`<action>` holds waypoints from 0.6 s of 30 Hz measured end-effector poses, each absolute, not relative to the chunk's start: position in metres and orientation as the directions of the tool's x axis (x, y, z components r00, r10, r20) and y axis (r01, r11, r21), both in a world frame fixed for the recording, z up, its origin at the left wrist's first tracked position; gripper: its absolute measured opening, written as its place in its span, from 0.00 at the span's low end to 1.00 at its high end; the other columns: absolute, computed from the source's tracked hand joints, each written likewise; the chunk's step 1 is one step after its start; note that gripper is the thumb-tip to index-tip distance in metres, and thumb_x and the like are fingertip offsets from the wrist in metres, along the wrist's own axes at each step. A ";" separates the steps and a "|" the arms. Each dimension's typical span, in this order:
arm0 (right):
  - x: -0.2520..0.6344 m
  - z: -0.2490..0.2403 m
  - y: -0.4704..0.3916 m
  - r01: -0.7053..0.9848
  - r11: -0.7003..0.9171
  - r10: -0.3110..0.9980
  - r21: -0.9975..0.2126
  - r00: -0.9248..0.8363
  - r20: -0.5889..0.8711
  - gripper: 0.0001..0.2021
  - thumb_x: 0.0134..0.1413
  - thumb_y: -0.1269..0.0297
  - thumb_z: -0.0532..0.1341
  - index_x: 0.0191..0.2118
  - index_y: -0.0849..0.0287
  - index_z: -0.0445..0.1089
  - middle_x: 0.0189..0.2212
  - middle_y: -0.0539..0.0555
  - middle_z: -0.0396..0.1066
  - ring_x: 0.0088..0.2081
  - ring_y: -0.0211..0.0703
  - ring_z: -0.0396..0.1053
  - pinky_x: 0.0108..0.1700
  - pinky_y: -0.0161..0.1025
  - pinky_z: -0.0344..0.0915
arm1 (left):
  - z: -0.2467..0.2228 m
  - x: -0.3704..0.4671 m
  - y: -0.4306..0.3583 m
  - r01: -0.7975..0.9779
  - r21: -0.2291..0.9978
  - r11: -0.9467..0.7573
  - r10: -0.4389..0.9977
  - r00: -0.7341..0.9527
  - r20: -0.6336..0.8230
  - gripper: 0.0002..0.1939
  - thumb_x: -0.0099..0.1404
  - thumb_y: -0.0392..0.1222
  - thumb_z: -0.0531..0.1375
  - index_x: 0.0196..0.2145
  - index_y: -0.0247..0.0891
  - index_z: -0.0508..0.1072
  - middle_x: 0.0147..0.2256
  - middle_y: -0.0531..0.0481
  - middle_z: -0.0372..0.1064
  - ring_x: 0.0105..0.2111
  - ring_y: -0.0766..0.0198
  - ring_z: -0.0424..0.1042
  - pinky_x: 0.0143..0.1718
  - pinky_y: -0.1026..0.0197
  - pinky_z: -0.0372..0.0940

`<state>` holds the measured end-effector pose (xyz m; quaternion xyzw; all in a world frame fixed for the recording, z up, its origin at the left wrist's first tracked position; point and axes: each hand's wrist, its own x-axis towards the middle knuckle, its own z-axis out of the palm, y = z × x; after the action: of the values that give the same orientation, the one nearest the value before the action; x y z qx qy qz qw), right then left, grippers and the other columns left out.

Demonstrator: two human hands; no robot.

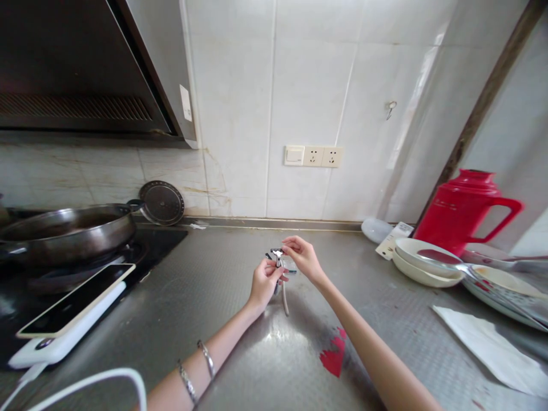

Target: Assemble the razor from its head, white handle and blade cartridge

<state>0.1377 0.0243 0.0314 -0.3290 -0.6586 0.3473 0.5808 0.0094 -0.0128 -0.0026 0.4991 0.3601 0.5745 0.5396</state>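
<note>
Both hands meet over the metal counter in the middle of the head view. My left hand [266, 281] is closed around a small black-and-silver T-shaped piece [278, 255], its exact kind too small to make out. My right hand [303, 258] has its fingers pinched together at the top right end of that piece. Beside the fingers, a small clear plastic piece [289, 265] shows partly, between the two hands. A pale, narrow strip [285, 301] lies just below the left fingers; whether it joins the held piece is unclear.
To the left, a phone [79, 299] rests on a white power bank [71, 334], near a steel pan [68, 228] on the stove. Right: a red thermos [458, 211], stacked bowls [423, 274], and white paper [488, 348]. Red scraps [334, 357] lie in front.
</note>
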 end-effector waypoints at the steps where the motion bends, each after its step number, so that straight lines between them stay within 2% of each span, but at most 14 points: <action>1: 0.137 0.032 0.024 0.042 0.547 0.834 -0.836 -0.104 0.541 0.13 0.45 0.56 0.62 0.34 0.58 0.65 0.25 0.51 0.71 0.30 0.42 0.71 0.36 0.39 0.68 | -0.002 0.010 -0.013 -0.265 0.952 -0.154 0.980 0.081 0.181 0.15 0.50 0.45 0.63 0.28 0.37 0.60 0.26 0.47 0.74 0.22 0.62 0.73 0.24 0.64 0.62; 18: 0.136 0.026 0.026 0.107 0.631 0.776 -0.768 -0.073 0.627 0.10 0.49 0.59 0.60 0.35 0.58 0.64 0.26 0.52 0.69 0.30 0.41 0.69 0.35 0.37 0.66 | 0.000 0.013 -0.015 -0.303 0.949 -0.089 0.988 0.093 0.122 0.18 0.49 0.48 0.63 0.29 0.38 0.58 0.24 0.49 0.72 0.20 0.60 0.72 0.21 0.63 0.63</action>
<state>0.1358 0.0258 0.0264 -0.3262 -0.6769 0.2795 0.5977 0.0129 -0.0147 0.0000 0.4719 0.3630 0.5671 0.5691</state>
